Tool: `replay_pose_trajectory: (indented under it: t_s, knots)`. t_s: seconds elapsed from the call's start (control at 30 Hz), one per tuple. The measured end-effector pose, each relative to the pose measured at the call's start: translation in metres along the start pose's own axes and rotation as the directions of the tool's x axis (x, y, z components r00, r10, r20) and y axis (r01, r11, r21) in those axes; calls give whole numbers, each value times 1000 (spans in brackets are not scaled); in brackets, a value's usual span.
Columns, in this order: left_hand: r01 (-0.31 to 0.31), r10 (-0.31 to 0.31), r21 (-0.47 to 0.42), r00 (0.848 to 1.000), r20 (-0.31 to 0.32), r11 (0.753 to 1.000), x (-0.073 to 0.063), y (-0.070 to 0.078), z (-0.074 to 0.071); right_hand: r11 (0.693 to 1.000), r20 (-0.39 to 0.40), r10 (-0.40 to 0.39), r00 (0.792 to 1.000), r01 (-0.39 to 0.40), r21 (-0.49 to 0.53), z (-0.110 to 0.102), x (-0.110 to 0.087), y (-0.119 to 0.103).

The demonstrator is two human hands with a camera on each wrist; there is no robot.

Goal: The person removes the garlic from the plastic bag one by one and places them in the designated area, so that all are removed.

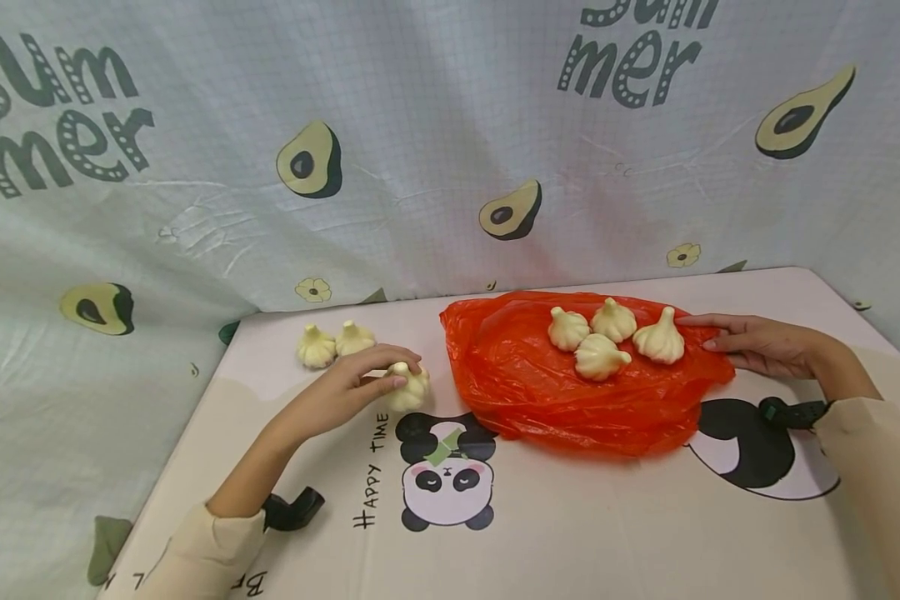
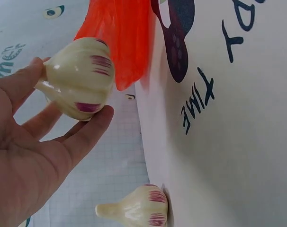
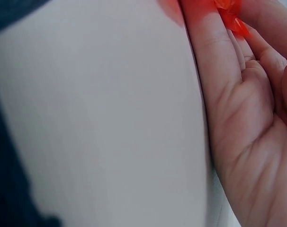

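My left hand (image 1: 337,390) holds a cream garlic bulb (image 1: 411,388) between thumb and fingers, just left of a red plastic bag (image 1: 521,392). Purple streaks mark the held bulb in the left wrist view, where it shows raised off the table. At the bag's right edge my right hand (image 1: 776,346) pinches the thin plastic, its thumb over the rim and other fingers beneath. Red film (image 3: 233,23) shows between those fingers in the right wrist view. Several garlic bulbs (image 1: 598,357) lie on the flattened bag, towards its right half.
Two more garlic bulbs (image 1: 316,347) sit side by side at the table's back left. The pale tablecloth (image 1: 570,525) carries panda prints and lettering. Behind the table hangs a white curtain (image 1: 420,100) printed with avocados.
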State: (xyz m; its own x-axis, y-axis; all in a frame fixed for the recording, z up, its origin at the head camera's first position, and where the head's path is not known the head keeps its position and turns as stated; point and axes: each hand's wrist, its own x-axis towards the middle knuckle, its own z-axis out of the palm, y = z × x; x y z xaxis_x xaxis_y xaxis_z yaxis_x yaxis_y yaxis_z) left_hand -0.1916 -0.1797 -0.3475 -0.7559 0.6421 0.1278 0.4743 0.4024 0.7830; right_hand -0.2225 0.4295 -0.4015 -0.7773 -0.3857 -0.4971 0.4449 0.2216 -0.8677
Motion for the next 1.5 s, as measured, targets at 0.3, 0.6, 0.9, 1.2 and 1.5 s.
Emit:
replay_pose_trajectory:
  t_s: [0.3,0.6,0.9,1.2,1.5]
  knots:
    - [14,-13,11,997,-74,1000,6,-4,-1,1000,-6,-10,1000,10,-24,1,0,0]
    - [17,-15,21,993,-114,1000,14,-7,-4,1000,-39,-4,999,3,-23,0,-1,1]
    - [25,-18,64,994,-107,998,24,-13,-11,999,-38,-8,999,7,-31,1,-1,2]
    - [45,-32,104,992,-118,994,36,-21,-17,998,-18,-23,1000,22,-58,0,-1,3]
    - [106,-93,109,988,-123,988,41,-25,-17,998,-33,-27,999,25,-61,2,-1,3]
